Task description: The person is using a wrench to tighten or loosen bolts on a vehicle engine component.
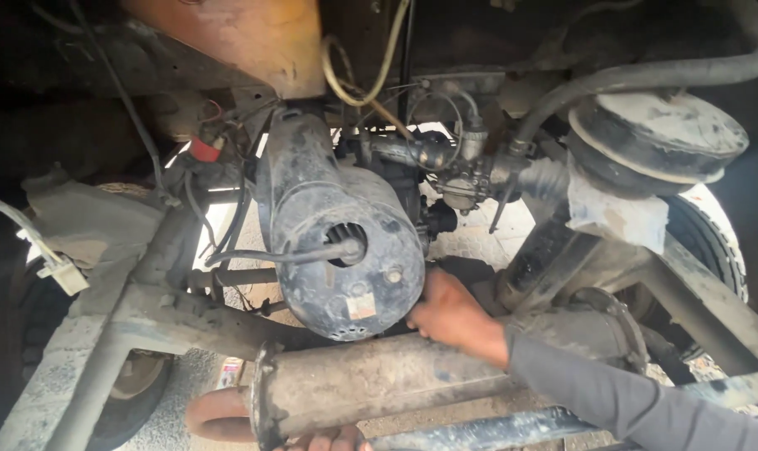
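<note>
Hands at a grimy engine under a vehicle

The right hand [450, 313] presses, fingers hidden, behind the dusty black cylindrical engine cover [337, 242]; the left hand [329, 440] grips the rusty grey exhaust cylinder [379, 380], grip mostly hidden.

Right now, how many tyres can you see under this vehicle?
2. One tyre is at the right, behind the round air-filter housing; the other tyre is at lower left, mostly hidden by the frame rail. Others may be out of view.

My right hand [450, 313] presses the lower right edge of the grimy black engine cover [337, 242], while my left hand [329, 440] touches the underside of the rusty cylindrical muffler [395, 380] lying crosswise just beneath it.
</note>
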